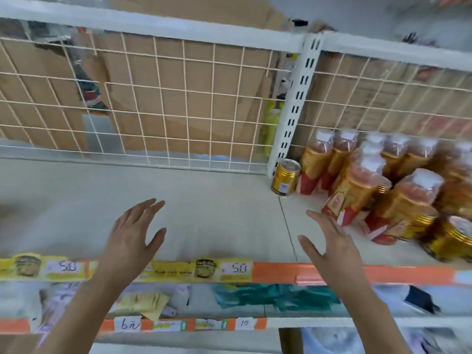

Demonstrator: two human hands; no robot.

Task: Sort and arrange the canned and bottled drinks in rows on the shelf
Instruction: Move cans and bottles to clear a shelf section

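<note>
A white shelf (204,215) runs across the view with a wire grid back. On its right part stand several bottles (357,175) with white caps and gold and red labels, crowded together and blurred. One gold can (285,178) stands alone by the upright post. More gold cans (449,238) sit at the far right near the front edge. My left hand (132,233) hovers over the bare left part of the shelf, fingers straight, holding nothing. My right hand (329,241) hovers just left of the nearest bottles, fingers spread, also holding nothing.
A white slotted post (296,106) divides the shelf back. Cardboard boxes (178,98) stand behind the wire grid. The front edge carries yellow price labels (235,269) and an orange strip (383,273). A lower shelf (255,297) holds packets and a teal package.
</note>
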